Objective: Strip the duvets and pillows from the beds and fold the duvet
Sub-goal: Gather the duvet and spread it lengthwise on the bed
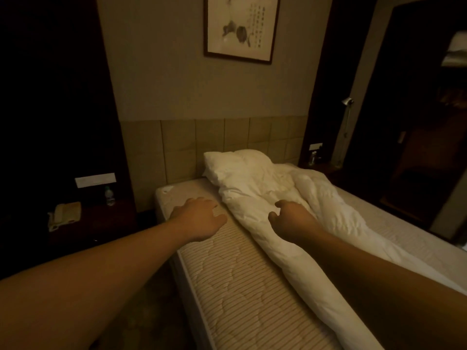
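Note:
A white duvet (283,215) lies bunched in a long strip down the middle of the bare striped mattress (235,281). Its far end is heaped against the padded headboard (182,150); whether a pillow lies in that heap I cannot tell. My left hand (199,218) reaches out over the bare mattress just left of the duvet's edge, fingers spread and relaxed, holding nothing. My right hand (290,221) hovers over the duvet with fingers loosely curled, and no fabric shows in its grip.
A dark nightstand (91,223) on the left carries a telephone (64,214) and a water bottle (109,195). A second nightstand with a bottle (313,157) stands at the far right by a lamp (347,107). A framed picture (240,26) hangs above the headboard.

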{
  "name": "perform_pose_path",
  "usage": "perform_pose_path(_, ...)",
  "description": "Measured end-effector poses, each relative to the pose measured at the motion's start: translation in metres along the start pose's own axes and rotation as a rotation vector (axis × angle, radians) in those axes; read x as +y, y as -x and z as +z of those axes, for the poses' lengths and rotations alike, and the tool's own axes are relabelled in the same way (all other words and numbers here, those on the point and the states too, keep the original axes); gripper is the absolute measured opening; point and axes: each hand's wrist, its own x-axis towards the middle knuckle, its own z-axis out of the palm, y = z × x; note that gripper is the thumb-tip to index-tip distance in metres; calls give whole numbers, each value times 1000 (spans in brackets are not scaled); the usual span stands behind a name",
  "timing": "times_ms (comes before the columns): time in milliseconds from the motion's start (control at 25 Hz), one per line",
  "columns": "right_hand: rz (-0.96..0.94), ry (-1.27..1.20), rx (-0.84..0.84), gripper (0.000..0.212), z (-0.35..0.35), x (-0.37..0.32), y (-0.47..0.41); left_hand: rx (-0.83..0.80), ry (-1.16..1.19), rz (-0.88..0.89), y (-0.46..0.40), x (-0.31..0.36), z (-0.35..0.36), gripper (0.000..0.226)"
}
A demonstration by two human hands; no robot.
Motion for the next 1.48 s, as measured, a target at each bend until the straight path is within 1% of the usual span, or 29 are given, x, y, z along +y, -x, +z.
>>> perform_pose_path(80, 19, 12, 12, 53, 5, -13, -15, -9, 14, 33, -19, -14, 0, 84)
perform_pose_path(280, 70, -10, 26, 55, 28, -16, -70, -2, 11, 133, -87, -23, 7, 69)
perform_pose_path(440, 136, -15, 40, 54, 50, -2, -140, -40, 1, 167, -172, -24, 20, 69)
perform_pose_path(560, 166, -52, 69, 56, 58, 14, -198, -38, -2, 191, -243, -15, 22, 68)
perform_pose_path(720, 243, -68, 98, 56, 62, 46, -262, -48, -7, 259, -327, 14, 26, 66)
perform_pose_path(880, 376, -63, 128, 56, 58, 92, -297, -86, 10, 334, -393, 49, 41, 69)
perform_pose_path(1000, 487, -65, 168, 55, 56, 128, -323, -95, 8, 416, -443, 79, 55, 66)
perform_pose_path(1160, 629, -77, 194, 57, 66, 173, -359, -150, 17, 540, -512, 119, 85, 64)
perform_pose_path(1320, 815, -35, 241, 58, 87, 217, -409, -218, 19, 669, -596, 161, 124, 63)
perform_pose_path(1480, 976, -15, 284, 58, 108, 258, -455, -296, 40, 758, -672, 196, 167, 62)
